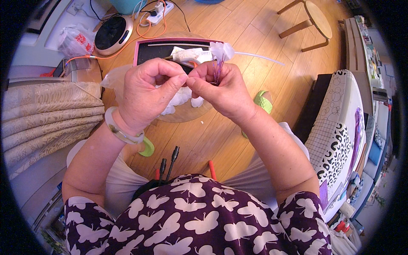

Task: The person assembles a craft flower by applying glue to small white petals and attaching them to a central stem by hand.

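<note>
My left hand and my right hand meet at their fingertips above a small round table. The left thumb and forefinger pinch together, but what is between them is too small to make out. In the curled fingers of my right hand are thin purple strands. Just beyond them appear translucent white petals and a thin white stem pointing right; how these join the strands is hidden. More white petals lie on the tabletop under my hands. A black tray with a pink rim holds a white paper-wrapped roll.
A wooden stool stands at the far right. At the far left are a round black appliance, an orange cable, a power strip and a plastic bag. Green slippers and a patterned padded board flank me.
</note>
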`<state>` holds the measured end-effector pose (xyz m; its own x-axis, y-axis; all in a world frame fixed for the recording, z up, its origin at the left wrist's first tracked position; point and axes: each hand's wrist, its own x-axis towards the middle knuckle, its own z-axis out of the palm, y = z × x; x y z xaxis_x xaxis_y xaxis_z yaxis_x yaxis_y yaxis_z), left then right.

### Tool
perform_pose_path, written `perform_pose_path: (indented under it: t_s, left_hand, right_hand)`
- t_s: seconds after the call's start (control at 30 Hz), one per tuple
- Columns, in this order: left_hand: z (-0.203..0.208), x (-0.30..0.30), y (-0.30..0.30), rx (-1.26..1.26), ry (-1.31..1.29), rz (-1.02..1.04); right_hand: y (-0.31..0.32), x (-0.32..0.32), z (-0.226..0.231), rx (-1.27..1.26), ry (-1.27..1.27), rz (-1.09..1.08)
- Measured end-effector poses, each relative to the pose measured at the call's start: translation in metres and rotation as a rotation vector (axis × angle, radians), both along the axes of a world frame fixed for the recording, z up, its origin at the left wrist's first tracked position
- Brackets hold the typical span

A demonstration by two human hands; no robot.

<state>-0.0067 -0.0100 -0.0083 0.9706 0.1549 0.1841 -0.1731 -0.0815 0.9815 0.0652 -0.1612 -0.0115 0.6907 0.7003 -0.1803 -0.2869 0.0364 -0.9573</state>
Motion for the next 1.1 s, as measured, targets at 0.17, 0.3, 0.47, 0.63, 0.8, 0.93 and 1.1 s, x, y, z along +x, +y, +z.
perform_pose_path:
  t_s: [0.17, 0.3, 0.47, 0.63, 0.8, 0.93, 1.1]
  left_hand:
    - [0.0013, -0.001, -0.0013, -0.171, 0.046, -0.023]
    - [0.0041, 0.0002, -0.0021, -0.216, 0.042, -0.032]
    - [0.0039, 0.0005, 0.0014, -0.127, 0.017, -0.081]
    - [0.006, 0.0007, 0.0014, -0.122, 0.026, -0.057]
    - [0.0057, 0.001, 0.0005, -0.198, 0.057, -0.046]
    - [0.0056, 0.0013, 0.0005, -0.261, 0.092, -0.048]
    - [0.0045, 0.0028, 0.0013, -0.272, 0.097, -0.057]
  right_hand:
    - [-0.0016, 0.0021, 0.0025, 0.021, -0.009, -0.007]
    - [-0.0023, 0.0027, 0.0009, 0.044, -0.038, -0.02]
    - [-0.0041, 0.004, 0.0002, 0.018, -0.048, -0.004]
    - [-0.0009, 0.0035, 0.0, 0.03, -0.042, -0.028]
    - [0.0007, 0.0021, 0.0023, 0.054, -0.012, -0.039]
    - [0.0029, 0.0012, -0.0021, 0.092, -0.006, -0.056]
    - [0.0045, 0.0001, -0.0049, 0.068, -0.019, -0.075]
